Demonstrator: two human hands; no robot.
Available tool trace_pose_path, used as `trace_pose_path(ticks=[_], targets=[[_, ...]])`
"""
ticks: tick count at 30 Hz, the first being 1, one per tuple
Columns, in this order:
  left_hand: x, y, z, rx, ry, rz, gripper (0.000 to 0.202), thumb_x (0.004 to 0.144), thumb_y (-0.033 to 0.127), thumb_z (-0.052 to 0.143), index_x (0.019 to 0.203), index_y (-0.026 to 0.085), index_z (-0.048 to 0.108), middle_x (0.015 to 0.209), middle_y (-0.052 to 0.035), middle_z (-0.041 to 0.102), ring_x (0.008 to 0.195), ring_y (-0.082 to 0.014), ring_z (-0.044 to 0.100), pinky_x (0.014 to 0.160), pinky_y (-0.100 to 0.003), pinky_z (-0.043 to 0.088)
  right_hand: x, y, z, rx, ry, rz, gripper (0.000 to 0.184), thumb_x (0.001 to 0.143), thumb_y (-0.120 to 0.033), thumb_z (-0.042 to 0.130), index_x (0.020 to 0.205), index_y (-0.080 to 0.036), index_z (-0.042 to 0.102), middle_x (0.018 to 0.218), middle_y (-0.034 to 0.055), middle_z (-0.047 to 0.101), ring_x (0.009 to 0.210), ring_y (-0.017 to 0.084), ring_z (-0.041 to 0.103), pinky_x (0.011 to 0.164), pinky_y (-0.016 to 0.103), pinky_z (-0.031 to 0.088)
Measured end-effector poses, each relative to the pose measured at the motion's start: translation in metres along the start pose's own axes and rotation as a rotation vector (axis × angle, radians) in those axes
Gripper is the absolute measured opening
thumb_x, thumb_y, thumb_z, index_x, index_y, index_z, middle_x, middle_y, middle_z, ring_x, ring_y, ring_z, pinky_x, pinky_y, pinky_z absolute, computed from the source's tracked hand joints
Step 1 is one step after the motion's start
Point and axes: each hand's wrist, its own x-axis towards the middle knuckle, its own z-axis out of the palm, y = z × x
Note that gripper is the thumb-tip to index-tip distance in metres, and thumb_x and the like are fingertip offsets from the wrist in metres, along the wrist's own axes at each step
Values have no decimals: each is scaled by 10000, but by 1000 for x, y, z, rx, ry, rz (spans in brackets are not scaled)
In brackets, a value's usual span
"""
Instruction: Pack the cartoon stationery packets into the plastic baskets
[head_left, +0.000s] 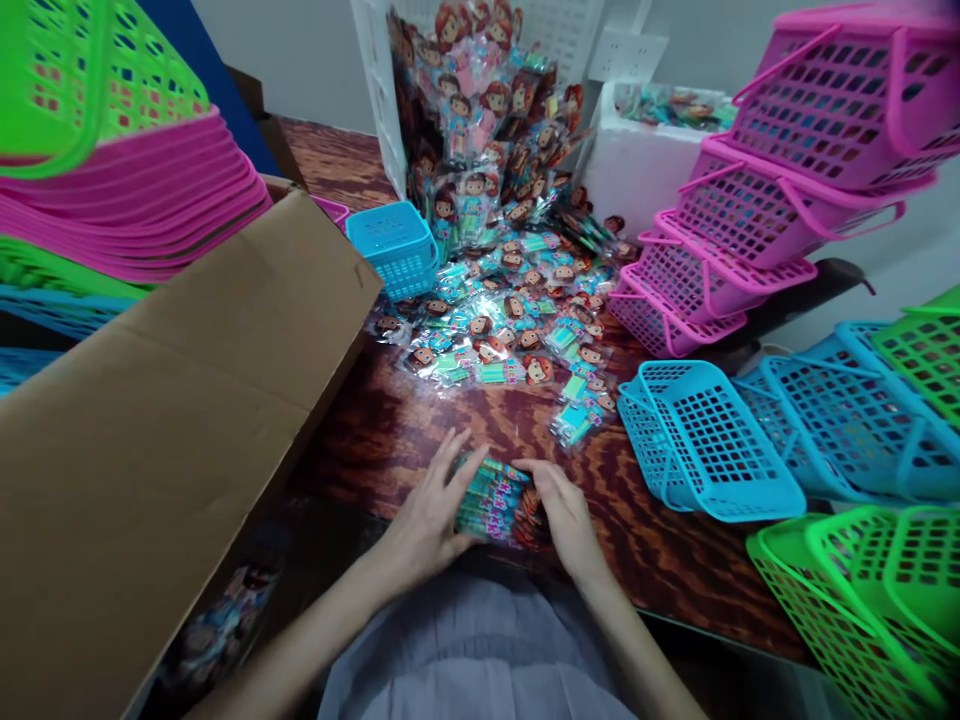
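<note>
At 9 o'clock lies a brown cardboard box flap (172, 400). My left hand (429, 522) and right hand (564, 515) clasp a stack of clear-wrapped cartoon-doll packets (495, 500) from both sides on the dark wood-grain counter (390, 430), at 6 o'clock of the loose heap of packets (510, 300). I judge I'm squaring the stack; lifting it calls for an even two-sided squeeze.

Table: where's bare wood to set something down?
Bare wood between the cardboard flap and the left hand, and between the right hand and the tipped blue basket. Both hands clasp a packet bundle. Crowded: loose packets mid-table, stacked baskets at right.
</note>
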Motion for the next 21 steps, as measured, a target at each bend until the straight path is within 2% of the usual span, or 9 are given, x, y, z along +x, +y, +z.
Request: trace_pose_path(ticks=[3, 6, 9, 11, 13, 15, 18, 19, 21], targets=[[2, 1, -1, -9, -20, -20, 975, 785, 83, 677, 1558, 287, 118, 1569, -140, 247, 1433, -296, 316, 1131, -473, 383, 6, -2, -2, -98, -35, -55, 362, 999, -435, 409, 977, -217, 698, 1047, 64, 704, 1039, 220, 621, 950, 347, 452], [9, 7, -5, 115, -111, -13, 808, 770, 69, 639, 1480, 267, 307, 1381, -100, 471, 1293, -278, 460, 1057, -454, 447, 9, -5, -1, -142, -66, -62, 316, 989, -402, 449, 964, -218, 705, 1018, 56, 717, 993, 217, 638, 910, 333, 463], [17, 13, -8, 324, -183, 52, 616, 750, 135, 675, 1327, 197, 469, 1351, -121, 494, 1344, -334, 382, 1140, -548, 302, 9, -9, 1, -178, -87, -84, 287, 986, -370, 469, 948, -213, 706, 989, 48, 728, 947, 208, 653, 871, 310, 467], [21, 15, -7, 419, -229, 138, 564, 781, 167, 635, 1319, 149, 467, 1349, -149, 500, 1358, -347, 357, 1177, -579, 186, 10, -12, -1, -211, -114, -101, 279, 987, -354, 472, 928, -212, 704, 954, 40, 732, 904, 199, 660, 834, 295, 472], [24, 15, -6, 455, -276, 192, 590, 821, 141, 541, 1392, 115, 398, 1329, -156, 514, 1289, -322, 426, 1170, -553, 211, 18, -12, -9, -266, -152, -122, 272, 992, -337, 468, 932, -217, 705, 937, 31, 734, 876, 192, 661, 816, 289, 479], [25, 14, -6, 458, -303, 197, 640, 822, 105, 486, 1445, 107, 339, 1312, -150, 522, 1204, -303, 475, 1126, -516, 299, 33, -9, -25, -403, -99, -158, 263, 994, -279, 451, 992, -218, 707, 991, 40, 730, 940, 207, 645, 871, 315, 474], [25, 13, -6, 418, -326, 156, 626, 807, 100, 485, 1423, 137, 383, 1305, -135, 522, 1143, -293, 482, 1044, -468, 394, 58, 0, -48, -752, 135, -162, 358, 961, -119, 395, 1198, -179, 657, 1246, 107, 653, 1179, 270, 535, 1010, 408, 408], [25, 13, -6, 399, -330, 136, 620, 801, 97, 488, 1412, 150, 399, 1304, -127, 522, 1132, -289, 480, 1023, -454, 411, 64, 3, -52, -863, 180, -136, 406, 940, -79, 383, 1258, -154, 626, 1319, 136, 606, 1238, 288, 486, 1033, 428, 389], [24, 13, -4, 372, -323, 97, 635, 788, 87, 492, 1411, 171, 401, 1311, -116, 515, 1136, -286, 468, 1008, -444, 422, 70, 6, -50, -1014, 185, -86, 447, 918, -54, 389, 1314, -115, 587, 1375, 178, 548, 1270, 306, 445, 1039, 431, 383]])
